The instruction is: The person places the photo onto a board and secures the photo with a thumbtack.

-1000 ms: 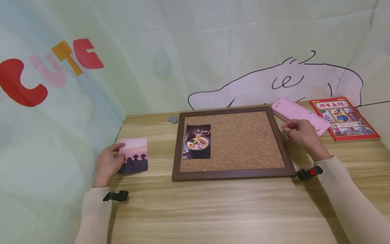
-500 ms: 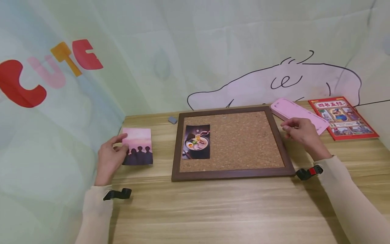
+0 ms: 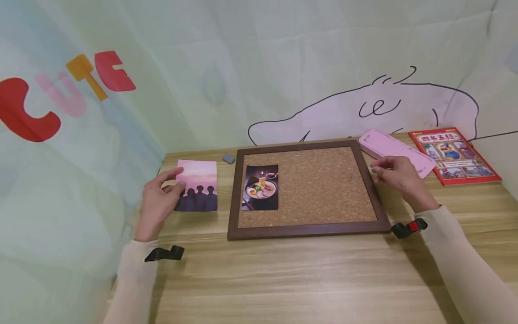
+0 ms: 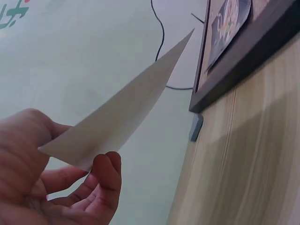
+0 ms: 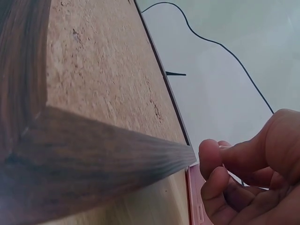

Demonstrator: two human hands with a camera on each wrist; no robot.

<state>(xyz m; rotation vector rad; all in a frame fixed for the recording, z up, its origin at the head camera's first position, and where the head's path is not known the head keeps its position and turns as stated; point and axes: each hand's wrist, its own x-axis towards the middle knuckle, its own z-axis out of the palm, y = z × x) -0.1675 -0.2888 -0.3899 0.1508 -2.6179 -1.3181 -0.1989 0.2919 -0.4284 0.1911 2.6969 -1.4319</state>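
Note:
My left hand (image 3: 159, 204) pinches a photo print (image 3: 200, 177) by its left edge, left of the corkboard. Dark silhouettes under a pink sky fill the print's face; the left wrist view shows its pale back (image 4: 119, 115), tilted and off the table. My right hand (image 3: 398, 177) hovers by the right side of the brown-framed corkboard (image 3: 323, 189), its fingers curled and thumb and fingertips close together. Nothing shows between those fingertips, though something tiny could be hidden. A ramen photo (image 3: 261, 188) hangs on the board's left part, with a small shiny pin (image 3: 261, 173) near its top.
A pink case (image 3: 396, 150) lies behind my right hand, next to a red comic-covered book (image 3: 455, 157). A small grey eraser-like block (image 3: 228, 158) sits left of the board's upper corner. Printed cloth walls (image 3: 210, 90) bound the wooden table (image 3: 283, 279) behind and at left.
My left hand has lifted the silhouette photo and carried it right and up, closer to the corkboard, turning it more to face the camera. The right hand has hardly moved.

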